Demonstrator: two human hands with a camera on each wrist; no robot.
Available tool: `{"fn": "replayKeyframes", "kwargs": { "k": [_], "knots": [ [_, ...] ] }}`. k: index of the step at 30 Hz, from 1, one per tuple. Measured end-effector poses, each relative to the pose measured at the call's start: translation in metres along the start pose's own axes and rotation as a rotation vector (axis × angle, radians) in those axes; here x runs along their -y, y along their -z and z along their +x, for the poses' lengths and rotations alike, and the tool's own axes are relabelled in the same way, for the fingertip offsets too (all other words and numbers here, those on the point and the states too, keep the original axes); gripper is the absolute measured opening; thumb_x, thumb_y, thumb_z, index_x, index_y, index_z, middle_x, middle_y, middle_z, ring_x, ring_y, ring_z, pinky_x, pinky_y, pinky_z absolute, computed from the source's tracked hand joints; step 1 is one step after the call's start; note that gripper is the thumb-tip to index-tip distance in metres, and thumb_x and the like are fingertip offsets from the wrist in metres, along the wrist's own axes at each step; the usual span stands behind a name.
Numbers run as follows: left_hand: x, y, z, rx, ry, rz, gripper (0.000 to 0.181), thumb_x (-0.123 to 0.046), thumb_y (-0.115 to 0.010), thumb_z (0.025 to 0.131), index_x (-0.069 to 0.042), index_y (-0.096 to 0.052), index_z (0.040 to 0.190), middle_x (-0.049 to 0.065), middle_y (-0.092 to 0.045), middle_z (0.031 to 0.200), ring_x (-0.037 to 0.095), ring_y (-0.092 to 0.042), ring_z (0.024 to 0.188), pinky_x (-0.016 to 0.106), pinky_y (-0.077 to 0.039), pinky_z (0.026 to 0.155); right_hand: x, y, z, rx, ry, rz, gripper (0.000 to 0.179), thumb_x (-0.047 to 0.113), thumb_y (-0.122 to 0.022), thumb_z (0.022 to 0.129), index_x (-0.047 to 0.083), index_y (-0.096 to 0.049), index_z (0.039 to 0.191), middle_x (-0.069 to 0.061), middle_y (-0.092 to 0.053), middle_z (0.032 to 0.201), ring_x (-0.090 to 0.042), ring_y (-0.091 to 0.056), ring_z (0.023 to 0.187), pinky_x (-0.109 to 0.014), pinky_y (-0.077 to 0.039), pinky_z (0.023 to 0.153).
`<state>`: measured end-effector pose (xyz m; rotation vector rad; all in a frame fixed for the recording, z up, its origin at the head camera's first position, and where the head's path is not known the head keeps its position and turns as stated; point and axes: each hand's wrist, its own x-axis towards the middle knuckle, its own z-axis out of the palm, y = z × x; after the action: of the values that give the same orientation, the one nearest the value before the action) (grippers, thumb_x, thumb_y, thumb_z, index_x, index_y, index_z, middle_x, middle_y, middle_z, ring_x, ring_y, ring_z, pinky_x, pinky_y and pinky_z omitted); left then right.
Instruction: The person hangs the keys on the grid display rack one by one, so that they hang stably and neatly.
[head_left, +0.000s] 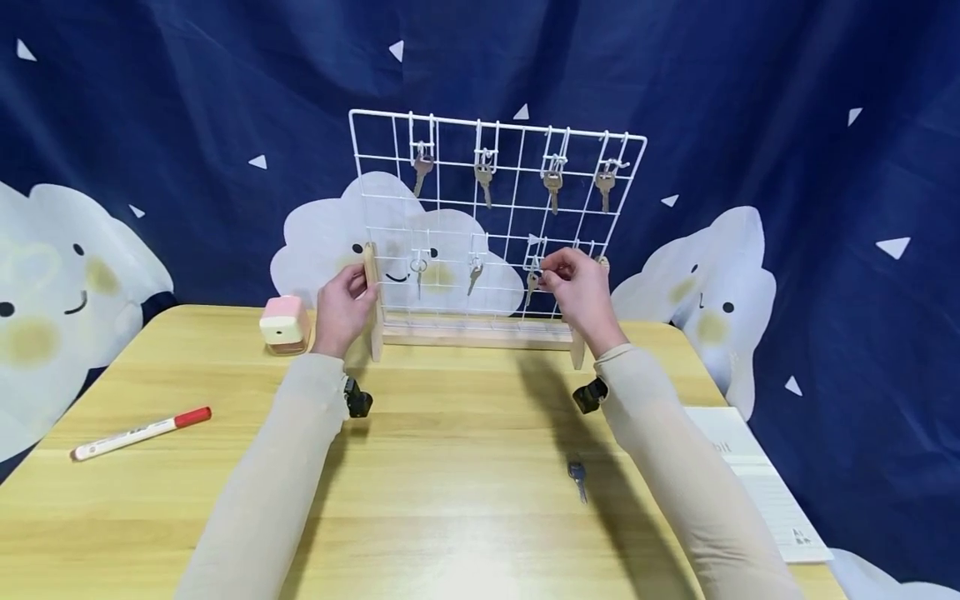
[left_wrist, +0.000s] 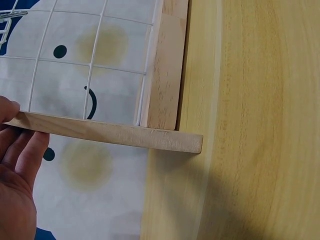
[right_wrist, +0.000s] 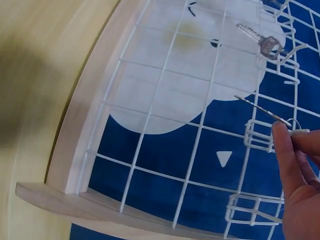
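Note:
A white wire grid rack (head_left: 513,200) in a wooden stand stands upright at the back of the table. My left hand (head_left: 341,308) grips the stand's left wooden upright (left_wrist: 105,132), thumb on one side and fingers on the other. My right hand (head_left: 581,292) pinches a key (right_wrist: 262,110) by its ring end at a lower-row hook (right_wrist: 260,135); whether the ring sits on the hook is hidden by the fingers. Several other keys (head_left: 484,179) hang from hooks along the upper row, and two more, including a lower-row key (head_left: 476,277), hang left of my right hand.
A loose key (head_left: 577,481) lies on the wooden table (head_left: 450,467) between my forearms. Left of the rack stands a pink and white box-like object (head_left: 285,323). A red-capped marker (head_left: 142,435) lies at the left, and a pale booklet (head_left: 765,492) partly under the right sleeve.

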<state>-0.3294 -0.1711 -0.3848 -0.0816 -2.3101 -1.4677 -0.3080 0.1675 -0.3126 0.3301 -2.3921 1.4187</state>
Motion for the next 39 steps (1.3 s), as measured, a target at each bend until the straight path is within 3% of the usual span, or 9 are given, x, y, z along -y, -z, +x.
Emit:
{"fn": "replayKeyframes", "kwargs": {
  "k": [9, 15, 24, 34, 39],
  "knots": [
    [0.002, 0.004, -0.001, -0.019, -0.005, -0.005, 0.040, -0.002, -0.063, 0.095, 0.005, -0.054, 0.133, 0.024, -0.058, 0.129, 0.032, -0.059, 0.118, 0.032, -0.049, 0.100, -0.004, -0.005, 0.003, 0.002, 0.004, -0.055, 0.011, -0.007, -0.059, 0.092, -0.008, -0.064, 0.102, -0.014, -0.060, 0.097, -0.025, -0.067, 0.084, -0.025, -0.061, 0.071],
    [0.002, 0.007, 0.000, -0.019, 0.008, -0.009, 0.041, -0.003, -0.062, 0.095, 0.004, -0.054, 0.134, 0.024, -0.058, 0.130, 0.032, -0.058, 0.119, 0.033, -0.049, 0.101, -0.005, 0.004, -0.014, 0.013, 0.057, -0.151, 0.012, -0.001, -0.064, 0.090, -0.003, -0.065, 0.102, -0.011, -0.064, 0.094, -0.021, -0.066, 0.078, -0.024, -0.058, 0.066],
    [-0.001, 0.000, 0.000, -0.028, -0.011, -0.014, 0.040, -0.003, -0.063, 0.094, 0.005, -0.055, 0.133, 0.024, -0.060, 0.127, 0.032, -0.059, 0.118, 0.033, -0.049, 0.100, -0.006, 0.040, -0.054, 0.270, 0.076, -0.266, 0.011, 0.006, -0.063, 0.095, 0.002, -0.067, 0.104, -0.009, -0.066, 0.096, -0.025, -0.065, 0.086, -0.040, -0.057, 0.077],
    [0.000, -0.002, -0.002, 0.012, 0.010, -0.017, 0.041, -0.005, -0.062, 0.095, 0.004, -0.053, 0.135, 0.024, -0.058, 0.130, 0.033, -0.057, 0.120, 0.033, -0.048, 0.101, -0.022, 0.065, -0.103, 0.585, 0.065, -0.292, 0.013, 0.007, -0.068, 0.092, 0.005, -0.067, 0.105, 0.000, -0.066, 0.093, -0.017, -0.062, 0.086, -0.033, -0.058, 0.077],
    [0.001, 0.000, -0.003, 0.002, 0.019, -0.010, 0.041, -0.005, -0.063, 0.095, 0.003, -0.054, 0.135, 0.024, -0.058, 0.130, 0.032, -0.057, 0.120, 0.032, -0.048, 0.101, -0.037, 0.065, -0.125, 0.697, 0.071, -0.320, 0.019, 0.006, -0.073, 0.087, 0.003, -0.066, 0.104, -0.002, -0.066, 0.095, -0.016, -0.063, 0.085, -0.033, -0.057, 0.074]
  ]
}}
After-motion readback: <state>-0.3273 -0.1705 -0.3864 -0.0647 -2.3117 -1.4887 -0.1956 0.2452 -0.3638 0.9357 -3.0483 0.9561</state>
